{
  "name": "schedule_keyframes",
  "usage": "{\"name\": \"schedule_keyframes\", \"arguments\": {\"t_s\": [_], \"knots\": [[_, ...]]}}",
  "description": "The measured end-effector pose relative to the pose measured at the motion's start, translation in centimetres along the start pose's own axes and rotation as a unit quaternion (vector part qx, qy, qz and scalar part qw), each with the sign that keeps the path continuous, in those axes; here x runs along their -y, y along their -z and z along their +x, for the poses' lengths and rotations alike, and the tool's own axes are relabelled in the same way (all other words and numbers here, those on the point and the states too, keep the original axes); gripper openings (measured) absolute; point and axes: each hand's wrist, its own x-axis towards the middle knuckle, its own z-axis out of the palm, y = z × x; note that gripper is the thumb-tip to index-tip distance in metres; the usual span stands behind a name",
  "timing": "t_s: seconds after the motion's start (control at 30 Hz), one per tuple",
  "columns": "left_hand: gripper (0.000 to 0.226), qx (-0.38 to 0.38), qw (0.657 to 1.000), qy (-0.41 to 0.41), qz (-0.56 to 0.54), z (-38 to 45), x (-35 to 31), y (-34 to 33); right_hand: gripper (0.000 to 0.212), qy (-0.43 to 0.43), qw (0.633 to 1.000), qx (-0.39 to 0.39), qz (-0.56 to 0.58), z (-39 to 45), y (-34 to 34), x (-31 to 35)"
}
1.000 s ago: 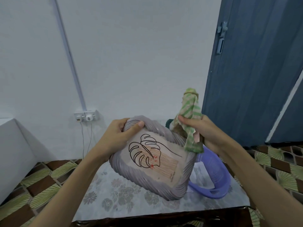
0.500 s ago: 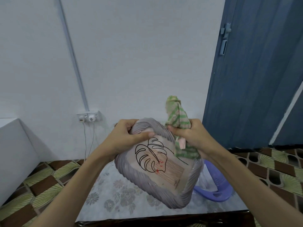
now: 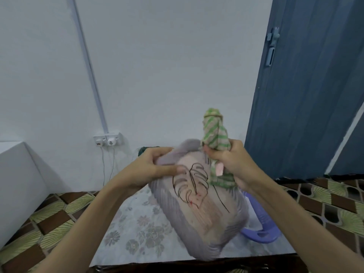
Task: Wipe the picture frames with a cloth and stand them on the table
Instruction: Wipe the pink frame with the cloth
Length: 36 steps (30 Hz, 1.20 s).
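Frame [image 3: 199,209] is held in the air over the worktop [image 3: 126,227], tilted, picture side facing the camera: grey ribbed border, black leaf line drawing, small red marks under the leaf. It is motion-blurred. Compared with 1 s ago its top end has swung up and away, so it now reads as longer top to bottom, lower edge close to the worktop's near edge.

Left hand [image 3: 151,170] grips the frame's upper left corner, thumb lying across the front near the leaf, fingers curled over the top edge. Same corner as before.

Right hand [image 3: 234,164] holds the cloth [image 3: 215,138], green and white striped, fingers closed round its middle. One end of the cloth sticks up above the fist; the lower end is bunched against the frame's upper right area, touching the glass beside the leaf. A second ago the cloth sat off the right edge of the frame; half a second ago it had come onto the top right corner; now it is further in on the face.

Basket [image 3: 262,231], purple plastic, sits on the worktop behind and right of the frame, mostly hidden by it. Worktop has a pale floral cover. Something dark green [image 3: 144,149] shows just behind the left hand's fingers, cannot tell what.

Behind: white wall, socket [image 3: 108,139] with cables hanging down, blue door [image 3: 307,85] on the right, patterned floor [image 3: 49,219].
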Motion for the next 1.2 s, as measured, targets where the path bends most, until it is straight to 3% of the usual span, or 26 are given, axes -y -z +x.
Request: {"name": "schedule_keyframes", "arguments": {"t_s": [0.07,0.13,0.27,0.4,0.5,0.6,0.77,0.87,1.0,1.1,1.2], "knots": [[0.033,-0.064,0.996,0.014,-0.052,0.0,0.5,0.3,0.003,-0.007,0.999,-0.006,0.053,0.1,0.4,0.0],[0.033,-0.105,0.994,0.012,-0.033,0.2,0.5,0.2,0.009,0.026,0.999,0.016,0.014,0.1,0.5,0.3],[0.035,-0.096,0.995,-0.024,0.018,0.5,-0.5,-0.1,0.005,0.087,0.991,-0.013,-0.099,0.6,0.4,0.8],[0.037,-0.073,0.995,-0.045,0.053,0.6,-0.5,0.1,0.011,0.102,0.989,-0.041,-0.095,0.8,-0.2,0.7],[0.037,-0.078,0.995,-0.046,0.05,0.5,-0.3,0.4,0.012,0.079,0.996,0.033,-0.02,0.5,0.4,0.8],[0.029,-0.07,0.994,-0.052,0.065,0.4,-0.4,0.8,0.016,0.077,0.992,0.085,-0.048,0.3,1.0,0.8],[0.009,-0.047,0.993,-0.058,0.09,0.7,-1.0,-0.1,0.02,0.036,0.999,-0.023,0.006,1.0,0.2,0.4],[0.021,-0.069,0.996,-0.039,0.038,0.8,-0.8,-0.1,0.008,0.015,0.996,-0.042,0.074,1.2,0.6,0.8],[0.008,-0.175,0.976,-0.005,-0.131,1.2,0.2,1.2,0.007,0.008,0.988,-0.073,0.136,1.7,3.5,0.8],[0.013,-0.258,0.935,0.012,-0.245,1.5,1.1,2.6,0.018,-0.036,0.996,-0.035,0.078,0.9,5.3,-0.4],[0.011,-0.283,0.909,0.003,-0.306,2.0,1.8,2.2,0.02,-0.087,0.993,0.034,0.069,-0.6,3.9,-2.3]]}}
